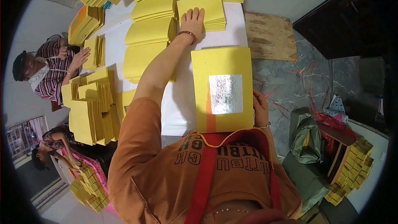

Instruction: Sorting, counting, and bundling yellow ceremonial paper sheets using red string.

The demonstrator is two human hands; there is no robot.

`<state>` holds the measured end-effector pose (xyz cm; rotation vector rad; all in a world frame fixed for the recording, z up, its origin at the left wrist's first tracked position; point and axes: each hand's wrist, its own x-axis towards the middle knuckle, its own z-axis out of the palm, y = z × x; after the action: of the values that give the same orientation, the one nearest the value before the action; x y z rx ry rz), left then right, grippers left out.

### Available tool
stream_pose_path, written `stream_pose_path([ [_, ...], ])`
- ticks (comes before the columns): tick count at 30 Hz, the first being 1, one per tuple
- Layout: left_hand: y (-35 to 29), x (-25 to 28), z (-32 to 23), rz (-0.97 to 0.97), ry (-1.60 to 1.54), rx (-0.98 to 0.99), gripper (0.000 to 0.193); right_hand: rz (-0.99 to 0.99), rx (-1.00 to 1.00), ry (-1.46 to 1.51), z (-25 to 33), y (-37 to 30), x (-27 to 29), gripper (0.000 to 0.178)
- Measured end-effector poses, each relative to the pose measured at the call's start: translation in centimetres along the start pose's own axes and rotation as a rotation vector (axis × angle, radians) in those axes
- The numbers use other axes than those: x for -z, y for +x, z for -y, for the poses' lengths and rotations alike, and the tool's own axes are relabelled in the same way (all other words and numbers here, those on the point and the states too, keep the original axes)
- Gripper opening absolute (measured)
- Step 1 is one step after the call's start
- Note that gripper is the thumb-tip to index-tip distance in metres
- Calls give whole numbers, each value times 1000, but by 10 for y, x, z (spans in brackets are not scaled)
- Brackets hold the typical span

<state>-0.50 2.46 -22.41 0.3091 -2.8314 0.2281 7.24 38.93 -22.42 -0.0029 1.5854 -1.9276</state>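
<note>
My left hand [192, 23] lies flat with fingers stretched over a low stack of folded yellow paper [213, 12] at the far side of the white table. A brown beaded bracelet is on that wrist. Right in front of me stands a taller stack of yellow paper [201, 70], its top sheet bearing a silver square [226, 94] and an orange stripe. My right hand [260, 108] is curled against this stack's right edge, partly hidden by it, and grips it there. Left of my left forearm runs a row of folded yellow paper stacks [145, 60].
More yellow stacks [89, 116] crowd the table's left side, where a co-worker in stripes [52, 66] handles one. Another person [56, 145] works farther back. A wooden board [271, 37] lies right of the table; beyond are red strings, green sacks [306, 137] and yellow bundles [352, 170].
</note>
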Motion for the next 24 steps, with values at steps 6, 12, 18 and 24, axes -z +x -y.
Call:
stream_pose_path([
  [6, 10, 10, 15, 154, -172, 8, 72, -54, 123, -128, 33, -10, -3, 29],
  [12, 10, 24, 21, 182, -165, -32, 79, -18, 164, -156, 40, -19, -6, 29],
  [18, -19, 52, 26, -27, -327, 28, 64, 118, 489, -587, 62, -25, -16, 36],
  [24, -127, 156, -22, -156, -781, -135, 40, 222, 639, -752, 60, -30, -22, 33],
])
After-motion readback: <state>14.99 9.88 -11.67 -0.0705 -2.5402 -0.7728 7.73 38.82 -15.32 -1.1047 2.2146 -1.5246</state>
